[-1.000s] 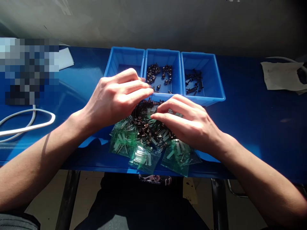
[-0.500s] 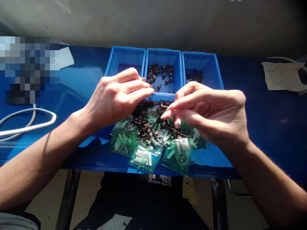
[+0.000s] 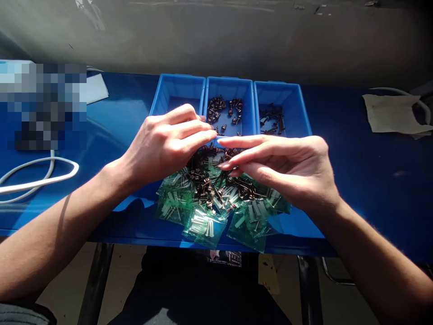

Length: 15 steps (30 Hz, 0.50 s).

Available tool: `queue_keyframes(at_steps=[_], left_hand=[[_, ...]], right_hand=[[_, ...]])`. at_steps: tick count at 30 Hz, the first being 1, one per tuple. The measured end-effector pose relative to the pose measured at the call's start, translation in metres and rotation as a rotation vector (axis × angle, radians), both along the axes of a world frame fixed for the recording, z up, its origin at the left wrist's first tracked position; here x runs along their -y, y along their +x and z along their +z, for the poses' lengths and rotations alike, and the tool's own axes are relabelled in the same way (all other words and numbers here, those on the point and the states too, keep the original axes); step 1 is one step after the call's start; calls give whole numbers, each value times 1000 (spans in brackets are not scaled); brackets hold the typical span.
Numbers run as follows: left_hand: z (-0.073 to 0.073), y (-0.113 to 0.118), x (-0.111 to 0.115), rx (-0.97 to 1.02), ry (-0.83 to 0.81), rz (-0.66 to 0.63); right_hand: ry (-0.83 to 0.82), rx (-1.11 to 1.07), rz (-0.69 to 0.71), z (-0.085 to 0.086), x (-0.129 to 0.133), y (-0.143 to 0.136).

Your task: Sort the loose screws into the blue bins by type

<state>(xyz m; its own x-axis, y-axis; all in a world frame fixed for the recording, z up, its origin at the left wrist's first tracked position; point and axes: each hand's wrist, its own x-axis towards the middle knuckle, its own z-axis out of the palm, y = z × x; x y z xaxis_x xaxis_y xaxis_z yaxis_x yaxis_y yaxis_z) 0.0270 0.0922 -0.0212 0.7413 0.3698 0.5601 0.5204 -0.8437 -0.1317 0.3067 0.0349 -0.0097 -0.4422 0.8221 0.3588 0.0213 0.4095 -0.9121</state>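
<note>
1. Loose dark screws (image 3: 204,180): heaped on the blue tabletop (image 3: 358,180), in front of the middle bin (image 3: 233,88), mixed with green-tinted bags (image 3: 203,225) of pale wall plugs and screws.
2. Right hand (image 3: 287,164): over the heap's right side, palm inward. Index finger has straightened; the screw seen at the fingertips half a second ago no longer shows. Can't tell if anything's gripped, so I can't call that screw kept or dropped.
3. Left hand (image 3: 165,144): unmoved, curled by the middle bin's near edge; fingertip contents hidden, grip unknown.
4. Middle bin: stubby washer-head screws. Right bin (image 3: 280,94): slimmer dark ones.
5. Far left: white cable (image 3: 72,167).
</note>
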Motion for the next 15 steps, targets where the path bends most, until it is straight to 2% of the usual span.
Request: queue_keyframes(at_steps=[5,8,10,15], left_hand=[[-1,0,-1,56,-66,-36],[-2,-1,-2,55,-53,-43],[-2,-1,-2,44,-17,-46],[-2,1,-2,33,30,-58]], right_hand=[[-47,-28,18,0,0,-2],[-14,-28,-46,-1,-3,-2],[17,-76,-151,-2,-7,-1],[167,-234,-536,-2,-14,-1]])
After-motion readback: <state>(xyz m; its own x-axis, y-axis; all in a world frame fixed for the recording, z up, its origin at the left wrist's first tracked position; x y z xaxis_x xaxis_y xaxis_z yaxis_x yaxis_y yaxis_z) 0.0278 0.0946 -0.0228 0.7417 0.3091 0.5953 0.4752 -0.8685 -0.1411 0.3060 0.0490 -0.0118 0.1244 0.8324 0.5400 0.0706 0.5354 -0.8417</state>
